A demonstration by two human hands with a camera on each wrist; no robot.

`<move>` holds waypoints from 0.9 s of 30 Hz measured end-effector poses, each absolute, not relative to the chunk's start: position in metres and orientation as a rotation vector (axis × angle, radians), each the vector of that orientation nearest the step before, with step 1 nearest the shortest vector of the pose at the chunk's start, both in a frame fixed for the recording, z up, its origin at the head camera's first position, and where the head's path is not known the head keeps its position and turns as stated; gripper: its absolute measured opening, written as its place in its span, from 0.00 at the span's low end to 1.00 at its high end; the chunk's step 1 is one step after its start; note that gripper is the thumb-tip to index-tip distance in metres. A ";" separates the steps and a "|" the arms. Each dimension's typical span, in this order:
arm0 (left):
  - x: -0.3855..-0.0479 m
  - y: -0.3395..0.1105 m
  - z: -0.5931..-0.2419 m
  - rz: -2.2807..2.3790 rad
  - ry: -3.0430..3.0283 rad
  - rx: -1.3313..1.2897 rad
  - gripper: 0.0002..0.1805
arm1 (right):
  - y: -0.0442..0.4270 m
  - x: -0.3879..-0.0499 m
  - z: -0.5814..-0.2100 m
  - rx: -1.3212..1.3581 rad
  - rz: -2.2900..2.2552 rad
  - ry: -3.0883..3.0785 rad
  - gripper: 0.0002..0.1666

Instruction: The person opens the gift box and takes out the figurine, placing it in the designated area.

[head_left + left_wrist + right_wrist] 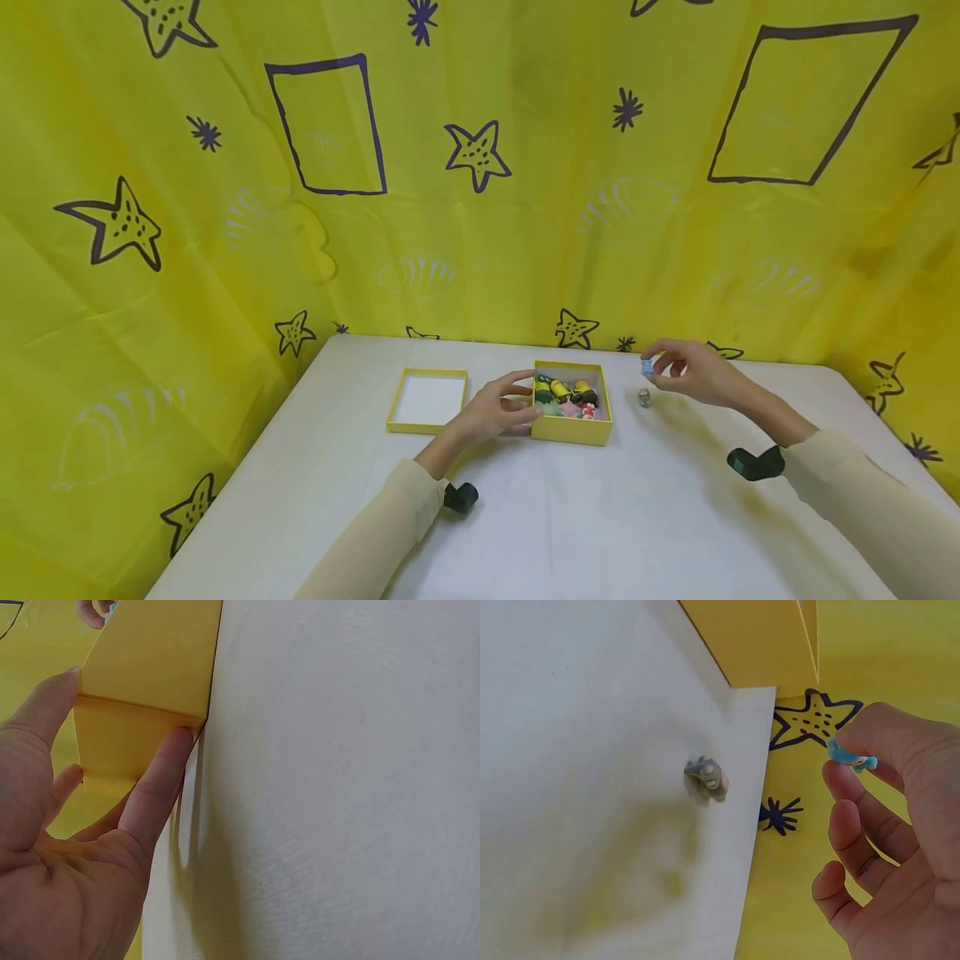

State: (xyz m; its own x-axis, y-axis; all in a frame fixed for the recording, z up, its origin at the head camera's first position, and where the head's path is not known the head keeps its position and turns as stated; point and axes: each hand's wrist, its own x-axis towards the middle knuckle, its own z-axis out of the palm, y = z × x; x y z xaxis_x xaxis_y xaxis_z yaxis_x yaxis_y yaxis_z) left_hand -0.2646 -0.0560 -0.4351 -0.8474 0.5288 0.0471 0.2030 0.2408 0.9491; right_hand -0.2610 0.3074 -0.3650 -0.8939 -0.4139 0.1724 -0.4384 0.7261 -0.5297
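At the left, a shallow, square yellow lid with a white inside (416, 429) is laid on the white-covered table (562, 500), well apart from anything that could be upset by it. Next, the left end of a rectangular yellow box, seemingly of card (570, 430), is gripped by the left hand (487, 408), with thumb and fingers spread about that end. How hard it is pressed cannot be told; too firm a push would probably cause the box to slide or its thin wall to bow.

Inside, small yellow, green, pink and red figurines (561, 389) are packed closely, so anything dropped among them could be left perched on top or tipped out over the rim.

Just right of the box, a small grey figurine (707, 776) is left loose on the table; it could be knocked by a low sweep of the sleeve or fingers.

Farthest right, a tiny light-blue figurine (647, 367) is pinched between thumb and fingertip of the right hand (690, 375), clear of the table near its far edge. Because so little of it is held, it could be lost over that edge by a slight slip.
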 end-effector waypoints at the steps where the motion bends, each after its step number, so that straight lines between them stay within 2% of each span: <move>1: -0.265 -0.056 -0.435 1.641 2.235 0.679 0.38 | 0.309 -0.261 -0.366 0.706 0.895 -2.883 0.17; 15: -0.264 -0.056 -0.434 1.621 2.243 0.664 0.38 | 0.331 -0.261 -0.385 0.721 0.960 -2.842 0.18; 27: -0.266 -0.055 -0.436 1.648 2.222 0.649 0.38 | 0.350 -0.265 -0.411 0.576 1.048 -2.909 0.20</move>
State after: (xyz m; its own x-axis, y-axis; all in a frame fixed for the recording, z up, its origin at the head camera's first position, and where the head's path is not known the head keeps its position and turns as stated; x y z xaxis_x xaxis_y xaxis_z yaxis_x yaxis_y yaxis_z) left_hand -0.2656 -0.0553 -0.4362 -0.8533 0.5206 0.0279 0.1779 0.2405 0.9542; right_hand -0.2647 0.3497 -0.4108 -0.9328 -0.3401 0.1190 -0.3379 0.7108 -0.6169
